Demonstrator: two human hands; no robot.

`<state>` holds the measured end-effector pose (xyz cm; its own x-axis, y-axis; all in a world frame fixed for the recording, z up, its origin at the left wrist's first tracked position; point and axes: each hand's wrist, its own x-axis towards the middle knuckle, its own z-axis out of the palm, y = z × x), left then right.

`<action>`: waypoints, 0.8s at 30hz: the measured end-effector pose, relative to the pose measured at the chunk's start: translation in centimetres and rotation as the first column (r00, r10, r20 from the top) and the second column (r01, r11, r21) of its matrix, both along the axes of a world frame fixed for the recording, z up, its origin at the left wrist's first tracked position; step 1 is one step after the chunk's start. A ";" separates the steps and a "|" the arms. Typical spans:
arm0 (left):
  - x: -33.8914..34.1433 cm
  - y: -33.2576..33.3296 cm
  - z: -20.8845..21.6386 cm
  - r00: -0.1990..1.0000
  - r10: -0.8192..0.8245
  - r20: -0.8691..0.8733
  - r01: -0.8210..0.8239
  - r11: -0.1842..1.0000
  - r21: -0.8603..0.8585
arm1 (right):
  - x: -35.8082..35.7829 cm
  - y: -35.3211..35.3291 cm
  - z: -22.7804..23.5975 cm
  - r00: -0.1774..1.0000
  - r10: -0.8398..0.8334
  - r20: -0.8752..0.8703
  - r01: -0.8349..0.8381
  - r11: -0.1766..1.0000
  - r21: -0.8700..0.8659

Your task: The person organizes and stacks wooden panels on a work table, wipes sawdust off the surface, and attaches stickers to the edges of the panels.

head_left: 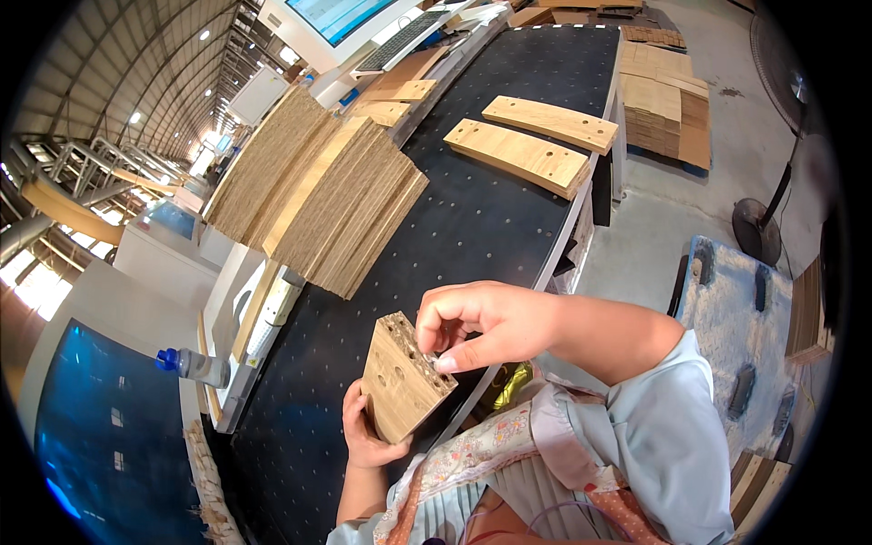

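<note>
My left hand (pixel 371 438) grips the lower left side of a short stack of wood-grain chipboard panels (pixel 400 381), tilted above the table's near edge. The face toward me has round drilled holes, and a row of holes runs along the rough chipboard edge. My right hand (pixel 486 322) is at that edge, its thumb and fingers pinched together. Something small and pale shows at the fingertips, too small to name. Beyond my hands, a large pile of chipboard panels (pixel 372 213) stands on the black table (pixel 490 227), its layered edges toward me.
Drilled wood-grain panels (pixel 518 154) lie at the table's far right. A capped bottle (pixel 204 367) stands at the left. A monitor (pixel 338 20) and keyboard (pixel 400 41) are at the back. On the right are a blue pallet (pixel 736 318), a floor fan (pixel 758 227) and stacked boards (pixel 654 100).
</note>
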<state>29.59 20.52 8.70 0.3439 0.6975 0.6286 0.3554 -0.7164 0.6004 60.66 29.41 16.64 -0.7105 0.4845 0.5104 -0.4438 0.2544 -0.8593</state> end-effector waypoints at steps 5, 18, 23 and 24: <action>0.5 -0.1 0.3 1.000 0.003 -0.009 -0.003 1.000 0.008 | -0.3 0.4 0.3 1.000 0.010 0.030 -0.012 0.997 0.081; 0.6 0.0 0.3 0.999 0.009 -0.052 -0.008 1.000 0.030 | -0.1 0.0 0.7 0.991 -0.059 0.117 0.048 0.994 0.097; 0.9 -0.1 0.5 0.999 -0.004 -0.054 0.007 0.998 0.059 | 0.0 -0.2 1.0 0.988 -0.061 0.144 0.049 0.995 0.084; 0.9 -0.2 0.7 0.998 0.004 -0.066 -0.001 0.998 0.057 | -0.1 -0.2 1.1 0.988 -0.044 0.148 0.036 0.998 0.056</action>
<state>30.49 20.27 9.41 0.3839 0.6620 0.6437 0.3946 -0.7479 0.5338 60.59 29.21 17.69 -0.7612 0.4889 0.4260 -0.3007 0.3160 -0.8999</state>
